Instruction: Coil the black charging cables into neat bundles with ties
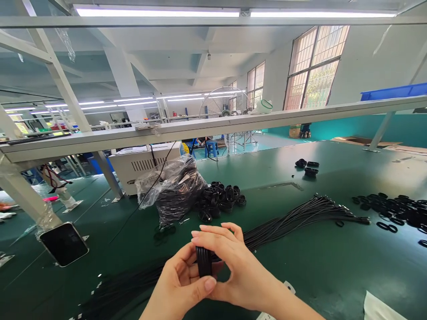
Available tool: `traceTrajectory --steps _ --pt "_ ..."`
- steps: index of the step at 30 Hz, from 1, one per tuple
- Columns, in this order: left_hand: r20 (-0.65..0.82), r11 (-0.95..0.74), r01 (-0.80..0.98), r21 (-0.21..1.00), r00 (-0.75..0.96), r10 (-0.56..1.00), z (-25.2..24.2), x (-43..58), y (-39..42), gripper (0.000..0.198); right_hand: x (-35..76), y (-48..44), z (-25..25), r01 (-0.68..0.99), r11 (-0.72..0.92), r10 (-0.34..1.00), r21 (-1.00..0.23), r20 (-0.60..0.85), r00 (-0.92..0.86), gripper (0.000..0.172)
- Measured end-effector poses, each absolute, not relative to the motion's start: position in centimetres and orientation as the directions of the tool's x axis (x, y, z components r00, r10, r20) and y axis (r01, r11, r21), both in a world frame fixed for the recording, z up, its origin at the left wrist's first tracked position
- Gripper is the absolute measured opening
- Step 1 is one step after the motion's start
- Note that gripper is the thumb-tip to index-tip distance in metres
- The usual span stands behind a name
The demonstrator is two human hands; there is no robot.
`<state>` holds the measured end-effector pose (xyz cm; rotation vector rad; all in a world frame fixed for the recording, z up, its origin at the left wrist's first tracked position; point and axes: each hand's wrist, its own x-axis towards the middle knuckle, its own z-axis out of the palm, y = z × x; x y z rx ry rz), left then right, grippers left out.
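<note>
A small coil of black cable [204, 261], its turns stacked side by side, is held upright between both hands above the table. My left hand [182, 280] grips it from the left, with the thumb across its lower end. From the right, my right hand [236, 266] closes around it, fingers over its top. Behind and beneath my hands, a long bundle of straight black cables [293, 220] lies across the table. Beyond them sits a pile of black coils [220, 198], beside a clear plastic bag [176, 191] full of dark items.
Many black rings [400, 211] lie scattered at the right, with several coils [310, 168] farther back. A phone [64, 244] leans by the left shelf post. A shelf [213, 129] spans the green table [333, 266]. A white machine [140, 164] stands behind the bag.
</note>
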<state>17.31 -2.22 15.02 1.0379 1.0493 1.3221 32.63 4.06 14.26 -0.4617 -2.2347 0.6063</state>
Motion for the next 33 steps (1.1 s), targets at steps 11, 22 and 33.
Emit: traceTrajectory --steps 11,22,33 --pt "0.001 -0.011 -0.075 0.997 -0.129 0.992 15.3 17.3 -2.5 0.056 34.8 4.6 14.6 -0.028 0.661 0.508 -0.750 0.474 -0.719 0.086" --pt "-0.129 0.165 -0.125 0.978 0.257 0.958 14.8 17.0 -1.9 0.045 32.8 4.9 13.4 0.122 0.777 0.577 -0.618 0.620 -0.531 0.046" --pt "-0.294 0.329 -0.172 0.929 0.201 0.935 14.7 16.7 -1.3 0.041 32.7 5.6 13.7 0.334 0.464 0.860 -0.821 0.328 -0.391 0.033"
